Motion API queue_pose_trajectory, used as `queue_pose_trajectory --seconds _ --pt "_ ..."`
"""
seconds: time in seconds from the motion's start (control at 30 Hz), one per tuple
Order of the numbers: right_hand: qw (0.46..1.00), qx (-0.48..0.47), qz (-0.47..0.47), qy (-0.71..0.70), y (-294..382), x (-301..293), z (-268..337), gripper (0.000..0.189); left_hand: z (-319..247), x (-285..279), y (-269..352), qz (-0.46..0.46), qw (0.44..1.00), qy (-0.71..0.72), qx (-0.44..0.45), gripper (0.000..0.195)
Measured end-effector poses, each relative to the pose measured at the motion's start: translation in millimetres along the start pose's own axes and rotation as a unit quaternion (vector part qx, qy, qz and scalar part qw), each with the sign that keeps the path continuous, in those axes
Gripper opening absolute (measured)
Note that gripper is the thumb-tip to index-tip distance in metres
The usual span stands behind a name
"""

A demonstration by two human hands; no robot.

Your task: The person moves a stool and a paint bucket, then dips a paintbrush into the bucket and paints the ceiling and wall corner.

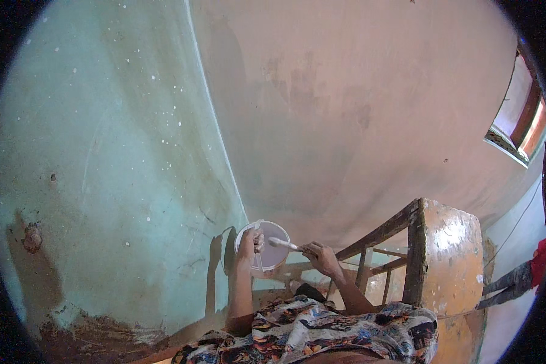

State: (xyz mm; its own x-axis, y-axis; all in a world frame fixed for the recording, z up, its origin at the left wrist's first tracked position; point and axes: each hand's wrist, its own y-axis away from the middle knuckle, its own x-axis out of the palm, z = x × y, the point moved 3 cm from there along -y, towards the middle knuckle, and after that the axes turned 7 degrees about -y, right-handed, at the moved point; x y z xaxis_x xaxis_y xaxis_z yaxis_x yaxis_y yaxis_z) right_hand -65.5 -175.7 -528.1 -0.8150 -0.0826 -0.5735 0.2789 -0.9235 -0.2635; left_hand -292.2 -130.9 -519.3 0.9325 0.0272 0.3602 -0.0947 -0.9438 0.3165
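My left hand (255, 241) grips the handle of a round paint bucket (269, 273), held up near the corner of two walls. Pale greyish-lilac paint (269, 259) shows inside its white rim. A paintbrush (292, 246) is in my right hand (319, 255), its handle between the fingers. The pale, coated brush head lies over the bucket's opening; whether it touches the paint I cannot tell.
On my left stands a turquoise wall (132, 182) with white spatters and stains. A patchy pinkish wall (346, 113) rises ahead. To my right is a paint-marked wooden stand (452, 259); beyond it, a person's legs (505, 282). A window opening (521, 109) is at upper right.
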Motion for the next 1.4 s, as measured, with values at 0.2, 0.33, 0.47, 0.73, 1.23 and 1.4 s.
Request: queue_pose_trajectory --seconds 0.2,0.33,0.47,0.73,1.23,1.4 --pt "1.0 0.001 0.013 0.028 0.7 3.5 -1.5 0.017 2.8 -1.3 2.2 0.019 1.0 0.016 0.019 0.027" --pt "0.999 -0.018 -0.001 0.049 3.5 4.4 2.6 0.018 -3.7 5.4 8.8 -0.005 1.0 -0.003 0.007 0.025" --pt "0.998 -0.022 0.013 0.05 6.8 18.0 -9.8 0.018 0.5 -3.4 7.2 -0.035 0.999 -0.019 -0.008 0.027" --pt "0.994 -0.047 0.012 0.099 12.4 25.2 -3.6 0.02 3.3 -16.4 5.4 -0.003 1.0 -0.022 -0.013 0.03" --pt "0.998 -0.037 -0.032 0.034 25.3 41.2 -29.4 0.022 -2.2 -16.2 9.6 0.005 1.0 0.001 -0.018 0.027" --pt "0.996 0.012 -0.021 -0.08 28.1 36.7 -20.0 0.022 -1.1 -16.6 5.5 0.021 0.999 0.017 -0.024 0.026"
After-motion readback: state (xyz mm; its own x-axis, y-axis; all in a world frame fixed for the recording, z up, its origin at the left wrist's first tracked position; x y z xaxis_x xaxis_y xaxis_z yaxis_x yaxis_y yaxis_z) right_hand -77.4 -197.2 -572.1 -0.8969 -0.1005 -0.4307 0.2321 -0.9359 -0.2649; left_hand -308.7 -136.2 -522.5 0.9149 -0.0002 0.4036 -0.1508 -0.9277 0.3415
